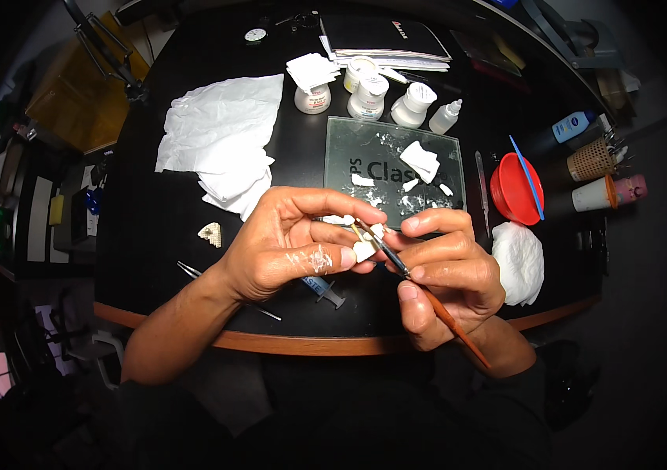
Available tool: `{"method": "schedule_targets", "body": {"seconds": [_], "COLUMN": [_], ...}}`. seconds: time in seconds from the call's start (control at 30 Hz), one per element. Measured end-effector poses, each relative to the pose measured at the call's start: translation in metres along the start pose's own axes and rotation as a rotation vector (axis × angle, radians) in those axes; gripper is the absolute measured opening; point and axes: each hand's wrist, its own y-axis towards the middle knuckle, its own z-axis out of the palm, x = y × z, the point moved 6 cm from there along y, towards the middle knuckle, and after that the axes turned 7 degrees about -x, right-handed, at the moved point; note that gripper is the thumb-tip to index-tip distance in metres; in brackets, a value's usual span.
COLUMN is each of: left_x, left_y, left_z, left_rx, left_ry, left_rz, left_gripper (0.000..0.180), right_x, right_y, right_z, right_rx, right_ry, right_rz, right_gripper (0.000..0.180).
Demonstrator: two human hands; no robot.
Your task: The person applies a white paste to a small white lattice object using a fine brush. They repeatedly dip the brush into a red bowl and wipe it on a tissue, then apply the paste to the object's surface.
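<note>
My left hand (286,247), white powder smeared on its thumb, pinches a small white and yellowish piece (365,251) that looks like part of a dental model. Its fingers hide much of the piece. My right hand (455,274) grips a thin brush (451,321) with a reddish-brown handle and dark metal ferrule. The brush tip reaches the piece between both hands; whether it touches cannot be told. Beyond them lies a glass slab (341,149) bearing white smears and folded white tissue (420,160). A syringe (322,290) lies partly under my left hand.
White-lidded jars (367,98) and a dropper bottle (445,117) line the slab's far side. To the right are a red bowl (506,188), a spatula (482,192) and crumpled tissue (518,266). Left are paper towels (220,117), tweezers (188,270) and a cast fragment (210,233).
</note>
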Motion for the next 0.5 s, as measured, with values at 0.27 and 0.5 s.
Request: {"method": "schedule_targets", "body": {"seconds": [0.27,0.5], "left_x": [-0.0028,-0.002], "left_y": [-0.0016,0.0001], "left_z": [0.0003,0.0005], "left_rx": [-0.024,-0.02], "left_ry": [0.039,0.026], "left_rz": [-0.027,0.009], "left_gripper": [0.05,0.049], "right_x": [0.0017,0.0011], "right_y": [0.0021,0.0009], "right_z": [0.0012,0.0017], "right_rx": [0.02,0.025], "right_ry": [-0.015,-0.023], "right_rz": [-0.027,-0.028], "right_gripper": [0.027,0.026]}}
